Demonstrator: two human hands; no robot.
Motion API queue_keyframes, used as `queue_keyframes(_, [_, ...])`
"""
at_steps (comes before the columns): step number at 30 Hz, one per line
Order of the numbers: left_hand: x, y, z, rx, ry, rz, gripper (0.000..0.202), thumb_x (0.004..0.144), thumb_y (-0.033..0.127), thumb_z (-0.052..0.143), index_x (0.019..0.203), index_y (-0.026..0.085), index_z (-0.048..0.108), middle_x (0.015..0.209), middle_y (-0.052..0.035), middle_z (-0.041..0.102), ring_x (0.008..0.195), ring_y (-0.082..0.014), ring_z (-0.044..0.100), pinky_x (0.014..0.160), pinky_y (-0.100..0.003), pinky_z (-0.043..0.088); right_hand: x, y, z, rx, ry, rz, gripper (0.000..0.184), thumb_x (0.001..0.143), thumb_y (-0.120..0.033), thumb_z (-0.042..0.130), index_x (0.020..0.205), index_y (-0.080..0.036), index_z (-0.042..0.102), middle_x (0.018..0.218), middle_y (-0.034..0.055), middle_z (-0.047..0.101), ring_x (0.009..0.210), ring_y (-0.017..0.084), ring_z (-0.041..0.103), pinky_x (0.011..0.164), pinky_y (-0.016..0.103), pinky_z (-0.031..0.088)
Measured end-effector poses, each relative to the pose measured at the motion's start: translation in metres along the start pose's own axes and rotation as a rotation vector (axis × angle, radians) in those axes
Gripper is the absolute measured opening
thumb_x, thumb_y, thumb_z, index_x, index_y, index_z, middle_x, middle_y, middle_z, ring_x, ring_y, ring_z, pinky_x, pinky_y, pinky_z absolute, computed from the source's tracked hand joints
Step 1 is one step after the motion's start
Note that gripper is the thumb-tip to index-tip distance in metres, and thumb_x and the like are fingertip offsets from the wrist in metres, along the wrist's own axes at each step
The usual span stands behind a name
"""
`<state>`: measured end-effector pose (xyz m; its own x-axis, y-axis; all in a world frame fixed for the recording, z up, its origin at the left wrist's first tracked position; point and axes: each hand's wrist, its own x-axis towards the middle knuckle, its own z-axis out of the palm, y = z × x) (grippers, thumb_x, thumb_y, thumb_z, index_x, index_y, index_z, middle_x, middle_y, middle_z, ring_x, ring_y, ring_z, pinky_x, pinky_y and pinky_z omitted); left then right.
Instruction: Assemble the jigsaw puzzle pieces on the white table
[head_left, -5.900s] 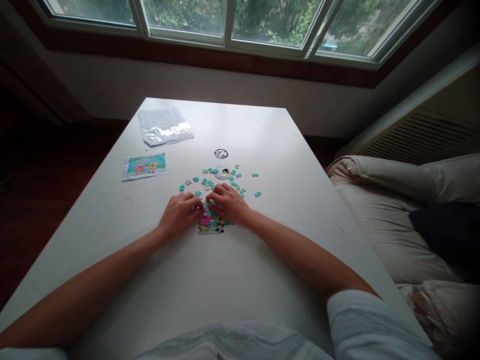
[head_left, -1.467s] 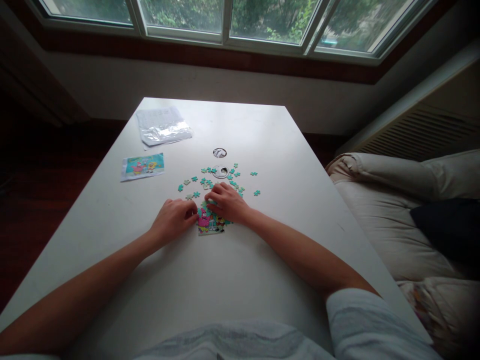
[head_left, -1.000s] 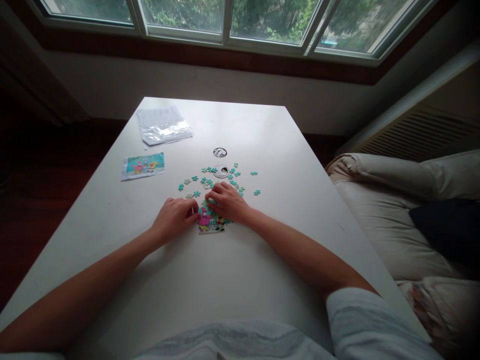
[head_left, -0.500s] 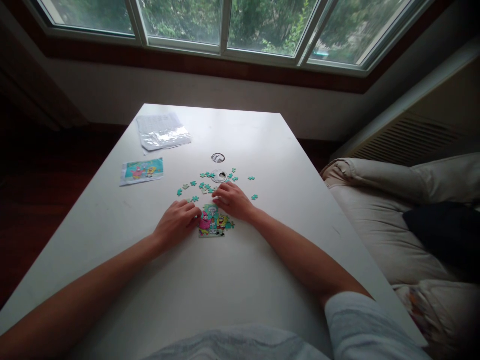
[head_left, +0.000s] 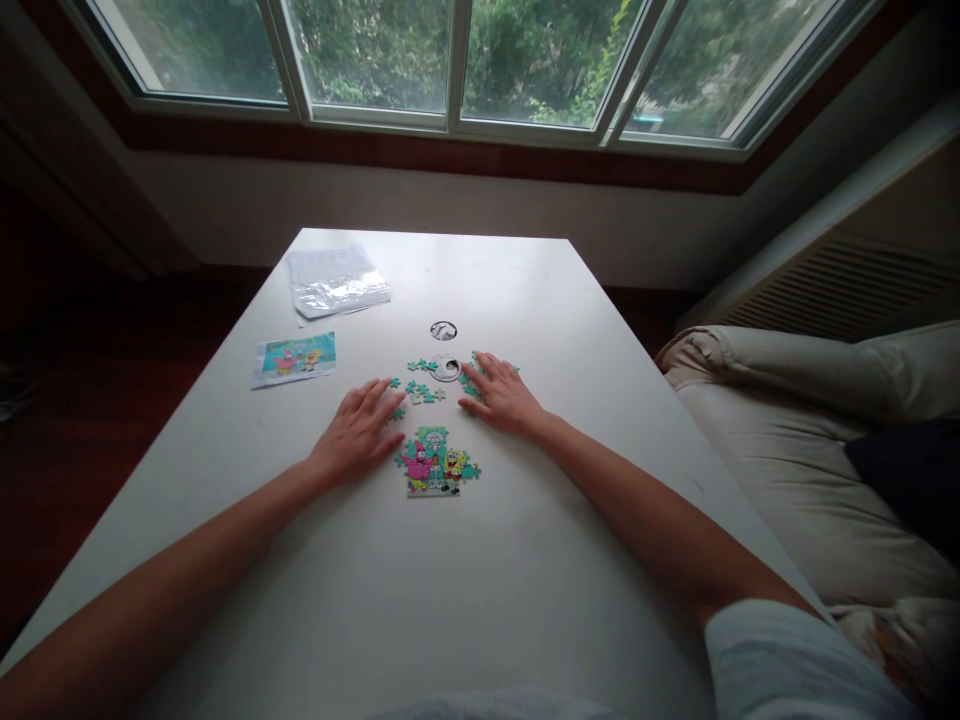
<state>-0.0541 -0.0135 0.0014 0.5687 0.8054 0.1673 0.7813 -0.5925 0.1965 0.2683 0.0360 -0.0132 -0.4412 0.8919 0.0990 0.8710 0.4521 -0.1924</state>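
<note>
A partly joined jigsaw puzzle (head_left: pixel 435 463) with pink, yellow and teal cartoon figures lies flat on the white table. My left hand (head_left: pixel 360 428) rests to its upper left, fingers spread, fingertips at a few loose teal pieces. Over on the other side, my right hand (head_left: pixel 501 390) lies open with its fingers on or beside several loose pieces, some partly hidden under it. More loose puzzle pieces (head_left: pixel 426 394) are scattered between the two hands. Neither hand grips anything that I can see.
Beyond the pieces are a round ring-shaped disc (head_left: pixel 446 369) and a smaller shiny round item (head_left: pixel 443 330). A printed picture sheet (head_left: pixel 295 360) and a clear plastic bag with paper (head_left: pixel 341 282) lie at the left. A beige sofa (head_left: pixel 757 430) stands right of the table (head_left: pixel 435 600).
My left hand has moved off the joined puzzle's left edge, up toward the loose pieces. My right hand has shifted right, its fingers spreading over pieces there. The view has tilted slightly.
</note>
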Motion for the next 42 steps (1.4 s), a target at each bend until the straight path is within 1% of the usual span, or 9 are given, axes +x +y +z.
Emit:
queue_keyframes(3, [0.013,-0.012,0.007,0.038,-0.061,0.021,0.068,0.099,0.056,0.041,0.158,0.026,0.025,0.167,-0.0105,0.016,0.154,-0.0323,0.012,0.123,-0.055,0.013,0.007,0.009,0.002,-0.037,-0.015,0.010,0.075,0.097,-0.069,0.035,0.159,-0.027,0.028,0.167,0.0090,0.017,0.154,0.033,0.014,0.124,0.054,0.016])
queue_keyframes(7, [0.043,-0.026,0.012,0.054,-0.111,0.065,0.073,0.099,0.063,0.036,0.161,0.029,0.018,0.169,-0.0076,0.008,0.155,-0.0311,0.007,0.124,-0.053,0.010,0.016,0.018,0.003,-0.060,-0.037,-0.018,0.075,0.097,-0.071,0.032,0.159,-0.029,0.028,0.167,0.0051,0.017,0.154,0.031,0.015,0.125,0.053,0.014])
queue_keyframes(11, [0.072,-0.030,0.015,0.041,-0.146,0.138,0.072,0.099,0.065,0.032,0.161,0.031,0.017,0.169,-0.0052,0.012,0.155,-0.0296,0.012,0.124,-0.051,0.011,0.016,0.021,0.003,-0.026,-0.011,-0.051,0.072,0.097,-0.069,0.037,0.157,-0.030,0.032,0.166,0.0039,0.022,0.153,0.031,0.019,0.125,0.053,0.015])
queue_keyframes(14, [0.082,-0.030,0.016,0.031,-0.159,0.156,0.068,0.099,0.064,0.032,0.159,0.032,0.024,0.167,-0.0042,0.021,0.153,-0.0292,0.018,0.124,-0.050,0.012,0.011,0.021,0.004,0.020,0.049,-0.048,0.064,0.099,-0.063,0.040,0.153,-0.029,0.041,0.163,0.0046,0.030,0.151,0.031,0.025,0.124,0.052,0.019])
queue_keyframes(17, [0.082,-0.032,0.016,0.007,-0.124,0.149,0.062,0.101,0.060,0.033,0.156,0.031,0.034,0.164,-0.0041,0.029,0.151,-0.0288,0.023,0.123,-0.048,0.016,0.007,0.022,0.003,0.110,0.123,-0.040,0.051,0.103,-0.052,0.037,0.144,-0.027,0.054,0.156,0.0062,0.043,0.147,0.029,0.035,0.121,0.052,0.026])
queue_keyframes(22, [0.075,-0.037,0.014,-0.042,-0.038,0.132,0.053,0.101,0.050,0.038,0.148,0.026,0.048,0.155,-0.0073,0.044,0.143,-0.0280,0.036,0.120,-0.046,0.027,0.006,0.034,0.000,0.412,0.329,0.037,0.041,0.105,-0.039,0.034,0.123,-0.025,0.069,0.128,0.0055,0.068,0.125,0.023,0.058,0.111,0.042,0.042])
queue_keyframes(24, [0.073,-0.039,0.012,-0.062,-0.004,0.118,0.050,0.100,0.047,0.042,0.145,0.026,0.051,0.150,-0.0073,0.049,0.138,-0.0277,0.041,0.118,-0.046,0.031,0.006,0.041,0.000,0.461,0.384,0.083,0.038,0.104,-0.036,0.038,0.120,-0.025,0.070,0.125,0.0053,0.069,0.121,0.022,0.060,0.109,0.041,0.044])
queue_keyframes(32, [0.070,-0.035,0.005,-0.115,0.108,0.049,0.036,0.097,0.036,0.048,0.128,0.026,0.066,0.126,-0.0085,0.063,0.119,-0.0282,0.051,0.104,-0.046,0.046,0.007,0.039,0.006,0.391,0.334,0.078,0.027,0.096,-0.023,0.050,0.111,-0.026,0.072,0.123,0.0049,0.069,0.117,0.024,0.059,0.105,0.044,0.045])
queue_keyframes(42, [0.071,-0.020,0.006,-0.113,0.133,0.064,0.030,0.094,0.033,0.055,0.118,0.027,0.072,0.116,-0.0078,0.066,0.110,-0.0278,0.053,0.099,-0.046,0.048,0.004,0.028,0.001,0.450,0.367,0.085,0.019,0.093,-0.024,0.056,0.102,-0.026,0.073,0.109,0.0050,0.070,0.107,0.024,0.059,0.096,0.041,0.046])
